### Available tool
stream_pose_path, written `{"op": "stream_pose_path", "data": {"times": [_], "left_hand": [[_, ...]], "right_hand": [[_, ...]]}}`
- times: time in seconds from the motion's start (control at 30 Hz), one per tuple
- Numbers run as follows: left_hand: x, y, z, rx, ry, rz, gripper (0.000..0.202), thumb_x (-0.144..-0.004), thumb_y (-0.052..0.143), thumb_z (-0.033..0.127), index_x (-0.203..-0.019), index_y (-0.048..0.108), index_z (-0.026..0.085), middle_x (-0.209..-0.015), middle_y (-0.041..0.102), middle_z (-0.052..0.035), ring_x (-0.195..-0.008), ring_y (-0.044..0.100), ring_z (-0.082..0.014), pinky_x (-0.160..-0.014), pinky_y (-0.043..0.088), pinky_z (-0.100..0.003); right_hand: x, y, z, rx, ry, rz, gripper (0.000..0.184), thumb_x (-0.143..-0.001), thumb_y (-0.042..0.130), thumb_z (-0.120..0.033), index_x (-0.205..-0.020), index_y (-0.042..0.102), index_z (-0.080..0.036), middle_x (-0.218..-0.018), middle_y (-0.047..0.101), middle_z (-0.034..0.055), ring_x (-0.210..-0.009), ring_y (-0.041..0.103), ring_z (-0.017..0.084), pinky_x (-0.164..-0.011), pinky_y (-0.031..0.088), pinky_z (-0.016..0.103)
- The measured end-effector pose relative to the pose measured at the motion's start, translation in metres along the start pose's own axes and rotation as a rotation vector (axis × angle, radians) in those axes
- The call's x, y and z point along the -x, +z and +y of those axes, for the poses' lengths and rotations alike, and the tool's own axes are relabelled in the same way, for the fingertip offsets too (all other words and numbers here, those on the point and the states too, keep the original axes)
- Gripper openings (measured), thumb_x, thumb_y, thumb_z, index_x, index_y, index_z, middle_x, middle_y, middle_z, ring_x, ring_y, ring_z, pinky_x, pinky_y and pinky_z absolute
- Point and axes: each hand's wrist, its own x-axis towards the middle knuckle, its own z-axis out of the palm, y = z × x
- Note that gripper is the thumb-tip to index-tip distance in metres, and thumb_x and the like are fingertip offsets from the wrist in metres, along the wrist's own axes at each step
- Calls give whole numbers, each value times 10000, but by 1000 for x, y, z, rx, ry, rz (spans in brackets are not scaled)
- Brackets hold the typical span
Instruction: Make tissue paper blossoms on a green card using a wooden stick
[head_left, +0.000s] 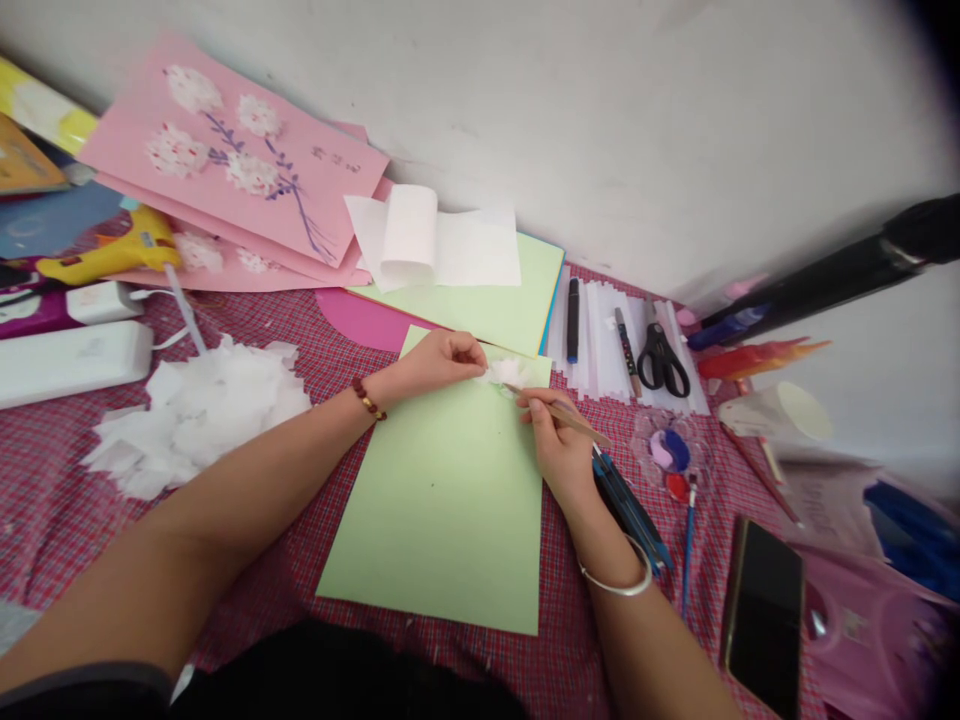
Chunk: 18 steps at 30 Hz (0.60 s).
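A light green sheet of paper lies in front of me, with a small clump of white tissue paper near its top edge. At the left side of that clump, my left hand has its thumb and fingers pinched together; whatever is between the tips is too small to make out. My right hand grips a slim light-brown stick, whose tip reaches the clump from the right. A loose pile of white tissue squares sits left of the sheet.
Pink cards with white tissue flowers lean at the back left, near a yellow glue gun. Black scissors, a black marker, a paint palette, a blue paintbrush and a phone lie to the right.
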Motion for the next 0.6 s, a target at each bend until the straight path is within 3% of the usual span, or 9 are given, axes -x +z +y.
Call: {"op": "stream_pose_path", "data": {"times": [0.17,0.33,0.6], "left_hand": [[1,1,0,-3,-11,-35,106,-722,615,226,-743,649,128,-672,630,3,-605,525,-82,-577,392,-199],[2,11,4,-128,104,-130,75,-743,601,177,-737,668,142,-727,637,-5,-672,555,-100,-627,416,-209],[-10,23,2,-342,164,-18,130,-759,569,97,-717,682,147,-710,632,-11,-699,557,-116,-647,397,-219]], "right_hand": [[-1,0,-2,-25,7,13,206,-912,514,-379,-927,648,-225,-858,677,28,-678,601,161,-653,501,314],[-2,1,-4,-57,28,36,203,-910,512,-381,-905,648,-231,-855,670,27,-653,599,154,-648,510,314],[-2,2,-6,-131,56,64,187,-888,552,-378,-879,654,-221,-817,677,26,-669,624,162,-634,526,315]]}}
